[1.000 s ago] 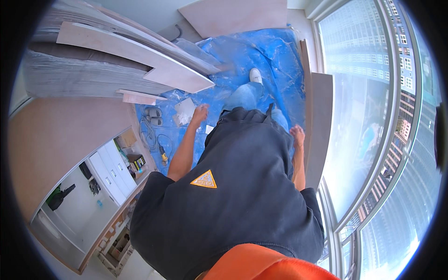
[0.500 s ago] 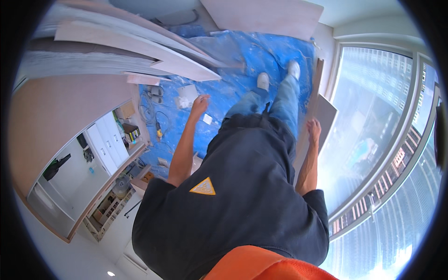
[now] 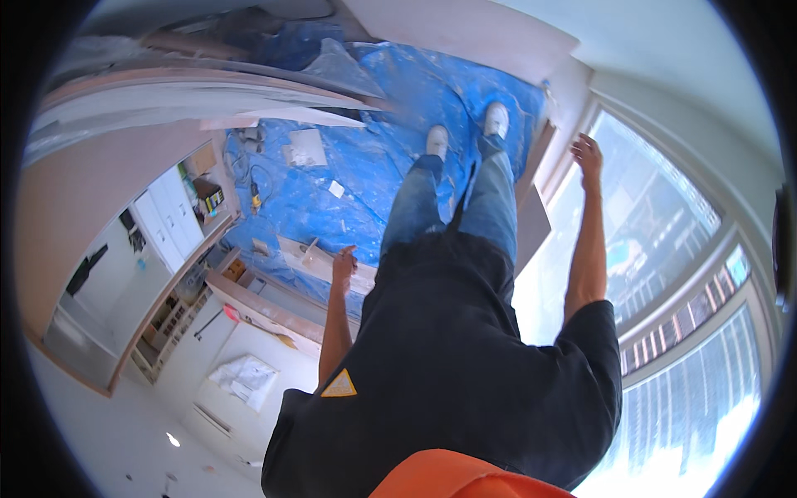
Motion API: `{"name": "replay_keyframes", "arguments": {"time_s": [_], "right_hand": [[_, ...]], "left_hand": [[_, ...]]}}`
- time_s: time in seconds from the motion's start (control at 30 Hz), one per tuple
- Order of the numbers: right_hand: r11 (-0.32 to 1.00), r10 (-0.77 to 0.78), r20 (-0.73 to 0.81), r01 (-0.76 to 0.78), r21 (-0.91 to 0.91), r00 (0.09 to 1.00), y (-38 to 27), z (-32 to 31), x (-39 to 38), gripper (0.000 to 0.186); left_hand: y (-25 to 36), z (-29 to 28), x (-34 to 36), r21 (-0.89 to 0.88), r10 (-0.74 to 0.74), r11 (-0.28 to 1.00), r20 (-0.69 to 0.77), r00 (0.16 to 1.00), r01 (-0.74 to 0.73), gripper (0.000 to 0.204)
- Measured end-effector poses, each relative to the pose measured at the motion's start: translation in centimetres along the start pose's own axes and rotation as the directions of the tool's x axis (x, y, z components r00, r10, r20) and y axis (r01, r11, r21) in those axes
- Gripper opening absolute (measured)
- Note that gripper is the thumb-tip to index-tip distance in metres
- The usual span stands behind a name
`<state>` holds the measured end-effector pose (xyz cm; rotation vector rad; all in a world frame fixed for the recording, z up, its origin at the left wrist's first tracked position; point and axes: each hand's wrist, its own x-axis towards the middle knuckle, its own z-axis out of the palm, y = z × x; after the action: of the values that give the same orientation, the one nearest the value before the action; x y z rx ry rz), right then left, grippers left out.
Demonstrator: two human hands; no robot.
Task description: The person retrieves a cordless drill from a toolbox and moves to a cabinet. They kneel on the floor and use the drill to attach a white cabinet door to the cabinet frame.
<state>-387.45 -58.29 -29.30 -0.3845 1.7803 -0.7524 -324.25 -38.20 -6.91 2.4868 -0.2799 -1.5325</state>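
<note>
My left hand [image 3: 344,270] hangs beside my hip with loosely bent fingers, some of them stretched forward. It appears to hold nothing and is nearest to a long pale board [image 3: 320,259] low on the left. Raised out to the right, my right hand [image 3: 587,156] has its fingers partly spread and nothing in them. In the picture it overlaps the edge of the window [image 3: 635,195]; whether it touches the frame I cannot tell. My white shoes [image 3: 496,120] stand on blue plastic sheeting [image 3: 386,162].
Long panels [image 3: 207,95] are stacked at the far left. A large pale panel [image 3: 465,37] stands at the far end. An open cabinet [image 3: 116,274] is on the left. A cable with a yellow tool [image 3: 256,201] and a white square piece [image 3: 307,148] lie on the sheeting.
My right hand has swung forward and outward toward the window. My left hand has dropped back beside my hip. My feet and view have shifted, and more of the boards at lower left shows.
</note>
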Motion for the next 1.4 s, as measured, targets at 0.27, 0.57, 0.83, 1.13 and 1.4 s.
{"name": "replay_keyframes", "arguments": {"time_s": [0.27,0.57,0.83,1.13,1.4], "right_hand": [[0.996,0.057,0.071,-0.053,-0.067,0.996,-2.5,1.4,5.4,0.033],[0.958,0.271,0.253,-0.234,-0.168,0.929,0.0,8.5,2.3,0.027],[0.982,0.149,0.334,-0.101,-0.157,0.93,-2.6,11.9,2.2,0.028],[0.958,0.066,0.423,0.062,-0.281,0.904,-7.8,21.5,0.0,0.026],[0.83,0.177,0.585,0.199,-0.521,0.792,-1.6,40.6,-14.2,0.025]], "left_hand": [[0.7,3.7,-4.5,-0.088,-0.085,0.993,-0.04,0.996,0.081,0.031],[-1.3,5.4,-6.8,-0.223,-0.087,0.973,-0.102,0.991,0.063,0.03],[-5.5,4.9,-6.0,-0.434,-0.105,0.9,-0.127,0.986,0.04,0.029],[-14.5,2.2,-1.6,-0.589,-0.059,0.805,-0.206,0.977,-0.076,0.032],[-27.1,-1.6,2.5,-0.831,-0.212,0.545,-0.261,0.942,-0.108,0.03]]}}
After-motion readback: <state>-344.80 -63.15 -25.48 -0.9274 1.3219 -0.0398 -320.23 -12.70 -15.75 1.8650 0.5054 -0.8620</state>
